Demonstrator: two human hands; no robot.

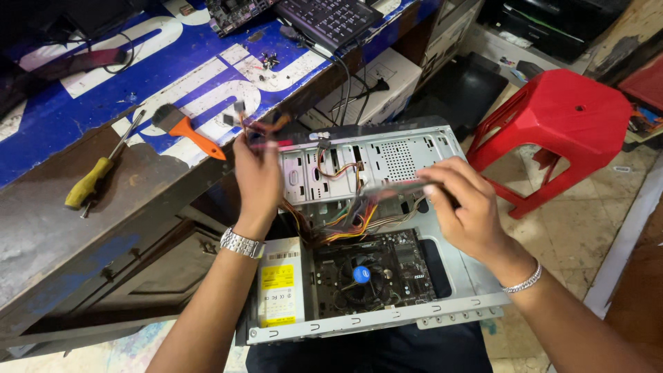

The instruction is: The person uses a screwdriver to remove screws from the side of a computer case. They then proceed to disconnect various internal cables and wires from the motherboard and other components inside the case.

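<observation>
The left hand is up above the open computer case. Its grip is closed around a bunch of coloured wires with small plugs at the ends. The wires stick up out of the fist, near the edge of the bench. A silver watch sits on the left wrist.

The right hand is over the right side of the case. Its fingers are pinched on a flat grey cable that runs to the left across the front bays of the case. A thin silver bracelet is on the right wrist.

The case lies on its side with the open part facing up, in front of the person. Inside it, more wires in red, yellow and orange go down from the hands to the dark board. A round fan with a blue dot sits in the middle of the board. A grey power box with a yellow sticker is at the left end of the case.

On the bench to the left lie a brush with an orange handle and a screwdriver with a yellow handle. A black keyboard sits farther back. A red plastic stool stands on the floor to the right.
</observation>
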